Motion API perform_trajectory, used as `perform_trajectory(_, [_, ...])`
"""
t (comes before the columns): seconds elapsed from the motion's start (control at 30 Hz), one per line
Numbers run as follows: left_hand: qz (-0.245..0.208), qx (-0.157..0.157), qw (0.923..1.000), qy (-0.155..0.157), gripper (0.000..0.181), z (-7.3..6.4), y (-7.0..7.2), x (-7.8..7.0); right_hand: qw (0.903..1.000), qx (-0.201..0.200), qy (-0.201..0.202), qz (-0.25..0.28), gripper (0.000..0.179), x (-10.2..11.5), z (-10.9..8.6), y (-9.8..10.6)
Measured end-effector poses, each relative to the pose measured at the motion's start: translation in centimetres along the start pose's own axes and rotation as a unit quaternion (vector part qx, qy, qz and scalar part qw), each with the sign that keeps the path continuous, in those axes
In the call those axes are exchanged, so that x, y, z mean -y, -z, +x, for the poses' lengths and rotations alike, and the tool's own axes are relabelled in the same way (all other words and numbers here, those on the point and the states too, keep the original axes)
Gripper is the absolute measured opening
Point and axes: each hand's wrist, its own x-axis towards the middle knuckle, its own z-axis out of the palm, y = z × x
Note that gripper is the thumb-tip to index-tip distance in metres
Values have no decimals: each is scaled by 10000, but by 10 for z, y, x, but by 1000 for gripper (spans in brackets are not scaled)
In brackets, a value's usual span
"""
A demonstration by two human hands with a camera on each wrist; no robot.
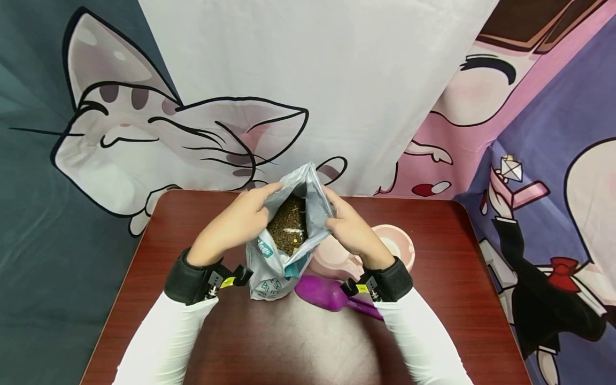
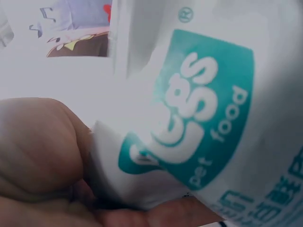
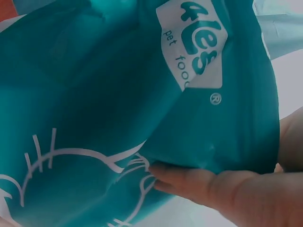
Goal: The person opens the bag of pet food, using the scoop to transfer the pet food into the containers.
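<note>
Left sleeve (image 1: 166, 334) was super close, left hand (image 1: 236, 222) clamped on the rim of the pet food bag (image 1: 269, 272), which sat kinda mid-width toward the back edge of the worktop (image 1: 462, 289), brown pellets (image 1: 287, 227) inside, purple scoop (image 1: 321, 293) beside it, right hand (image 1: 353, 227) clamped on the opposite rim, pink dish (image 1: 407, 243) nearer the right edge

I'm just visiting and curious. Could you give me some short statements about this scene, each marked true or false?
1. The bag is open, showing brown pellets inside. True.
2. Only one grip is on the bag. False: the person's left grip and right grip hold its mouth at opposite sides.
3. A purple scoop lies on the table. True.
4. The bowl near the right arm is bright green. False: that bowl is pale pink.
5. The bag bears the words "pet food". True.
</note>
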Motion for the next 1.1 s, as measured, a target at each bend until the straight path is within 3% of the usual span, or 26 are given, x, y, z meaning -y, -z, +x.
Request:
perform_trajectory(0.17, [79, -160, 9997, 158, 65, -5, 9, 1, 9952, -415, -102, -885, 90, 9, -5, 9])
perform_trajectory(0.3, [205, -212, 9992, 277, 65, -4, 13, 0, 9899, -525, 27, -1318, 88, 16, -4, 13])
perform_trajectory(0.47, [310, -138, 9987, 389, 63, 4, 9, -3, 9853, -584, -67, -1601, 82, 21, -3, 9])
perform_trajectory(0.57, [338, -52, 9985, 425, 61, 11, 4, -2, 9860, -662, -274, -1509, 81, 19, -1, 5])
perform_trajectory(0.67, [271, -18, 9988, 400, 54, 14, 1, 1, 9919, -696, -460, -955, 83, 13, 2, 4])
perform_trajectory(0.77, [192, -199, 9988, 399, 47, 16, 2, 5, 9952, -546, -765, 290, 88, 4, 2, 5])
perform_trajectory(0.9, [264, -566, 9972, 410, 42, 16, 9, 9, 9745, -15, -1186, 1904, 95, -4, 1, 10])
perform_trajectory(1.1, [451, -938, 9934, 474, 37, 14, 20, 9, 9486, 818, -1239, 2795, 98, -17, -2, 7])
